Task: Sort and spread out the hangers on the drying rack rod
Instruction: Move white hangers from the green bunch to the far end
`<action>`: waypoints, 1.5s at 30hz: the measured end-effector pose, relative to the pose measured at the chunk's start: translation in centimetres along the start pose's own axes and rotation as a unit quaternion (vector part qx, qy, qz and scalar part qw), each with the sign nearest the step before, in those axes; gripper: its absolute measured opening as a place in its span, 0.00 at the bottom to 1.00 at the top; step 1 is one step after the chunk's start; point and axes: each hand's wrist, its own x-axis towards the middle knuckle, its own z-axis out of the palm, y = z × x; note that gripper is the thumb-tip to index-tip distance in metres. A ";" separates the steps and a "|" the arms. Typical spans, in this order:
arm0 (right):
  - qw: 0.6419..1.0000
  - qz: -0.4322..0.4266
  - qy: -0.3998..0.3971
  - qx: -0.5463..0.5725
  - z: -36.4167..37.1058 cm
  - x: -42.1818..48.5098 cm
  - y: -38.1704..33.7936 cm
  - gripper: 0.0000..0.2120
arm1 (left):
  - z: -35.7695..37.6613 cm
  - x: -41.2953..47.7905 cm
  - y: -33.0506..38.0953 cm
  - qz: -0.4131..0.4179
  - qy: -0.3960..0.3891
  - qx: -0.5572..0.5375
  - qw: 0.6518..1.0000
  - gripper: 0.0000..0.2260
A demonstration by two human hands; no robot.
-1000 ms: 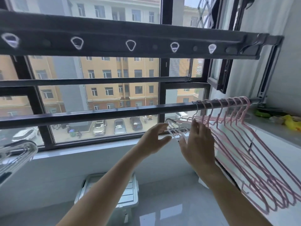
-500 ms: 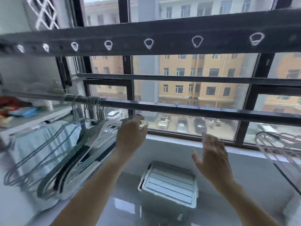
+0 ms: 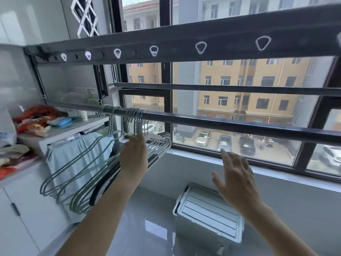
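Far left: a white cabinet shelf [image 3: 60, 131] with red and blue clutter, a pale blue cloth [image 3: 77, 159] draped just beside it. One bunch of pale green wire hangers [image 3: 77, 183] hangs crowded at the left end of the lower drying rack rod [image 3: 221, 124]; hooks overlap too much for an exact count, roughly ten, at least one with dark grip sleeves. Left hand [image 3: 133, 157] has fingers spread flat against the hanger shoulders below the hooks, nothing clamped that can be seen. Right hand [image 3: 238, 180] is raised under the rod's middle, fingers apart, holding nothing, well apart from the hangers. One white slatted bin [image 3: 208, 215] on the floor below. Upper perforated rack bar [image 3: 184, 45] shows six ringed holes. Versus half a second ago: view moved closer and slightly left, left hand shifted from near the rod down onto the hanger bunch, and the pink hangers at the right edge are out of view.
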 end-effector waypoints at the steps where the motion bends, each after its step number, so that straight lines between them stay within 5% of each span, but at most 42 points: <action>1: 1.000 0.001 -0.002 0.000 0.0 -0.1 0.1 0.34 | -0.2 0.1 0.1 0.006 -0.001 -0.002 1.000 0.15; 9: 1.000 0.016 -0.008 -0.005 0.0 -1.2 0.7 0.34 | -1.9 2.6 3.4 0.061 0.019 -0.067 0.996 0.15; 18: 0.999 0.045 -0.011 -0.025 -0.6 -2.7 2.8 0.33 | 2.6 -0.1 8.3 0.143 -0.080 -0.104 0.981 0.11; 23: 0.995 0.082 -0.043 -0.022 -1.3 -3.4 4.5 0.30 | 4.2 -2.3 10.6 0.192 -0.111 -0.248 0.943 0.07; 30: 0.985 0.126 -0.112 0.046 -2.9 -3.9 6.4 0.26 | 2.3 -2.5 12.8 0.340 -0.178 -0.376 0.843 0.08; 34: 0.976 0.159 -0.099 0.112 -4.1 -4.3 6.8 0.05 | 2.1 -2.4 13.9 0.357 -0.198 -0.382 0.829 0.08; 37: 0.966 0.187 -0.085 0.159 -4.8 -4.9 6.9 0.12 | 2.5 -2.1 15.2 0.357 -0.192 -0.391 0.826 0.01; 45: 0.975 0.202 -0.018 0.090 -8.4 -7.1 8.0 0.12 | 0.6 -2.6 20.9 0.416 -0.130 -0.402 0.805 0.06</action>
